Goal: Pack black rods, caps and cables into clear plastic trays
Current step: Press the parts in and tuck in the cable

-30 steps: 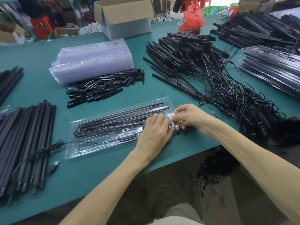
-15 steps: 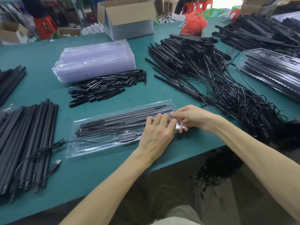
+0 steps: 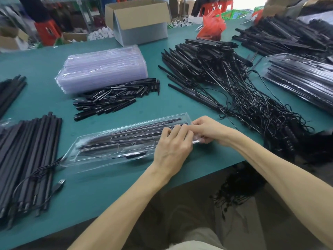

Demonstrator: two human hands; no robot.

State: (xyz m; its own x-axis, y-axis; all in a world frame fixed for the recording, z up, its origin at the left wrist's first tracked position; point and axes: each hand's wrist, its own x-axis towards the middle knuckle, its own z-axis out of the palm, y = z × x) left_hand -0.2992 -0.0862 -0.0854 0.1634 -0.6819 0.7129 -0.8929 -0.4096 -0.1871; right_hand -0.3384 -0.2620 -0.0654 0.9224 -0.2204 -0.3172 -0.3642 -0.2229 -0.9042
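Clear plastic tray (image 3: 111, 147), long and shallow, lies on green table (image 3: 126, 186) straight in front of the person. Its long axis runs from near-left to far-right. The thin black rods (image 3: 144, 128) packed inside lie along that same axis, tips toward the tray's far-right end.

Left hand (image 3: 173, 148): over the tray's right end, knuckles up, fingers bent, tips down on the plastic. The thumb is hidden, so I cannot tell whether it clamps the rim or only presses.
Right hand (image 3: 207, 130): at the tray's right tip, fingers drawn together and pinching the clear edge.

Handling, as judged:
- The tray looks light and thin-walled, likely to flex and to slide on the table.
- Lifted by one end it would probably sag and spill, so hold it at both ends or along the long rims.
- The rods look stiff and light.

Around the tray:
- Beyond it: heap of short black caps (image 3: 115, 98).
- Behind the caps: bagged stack of empty clear trays (image 3: 104, 69).
- To its right: tangle of black cables (image 3: 252, 109) with more rods on top.
- To its left: bundle of long black rods (image 3: 27, 150), with a loose USB plug (image 3: 61, 183) near the tray's left end.
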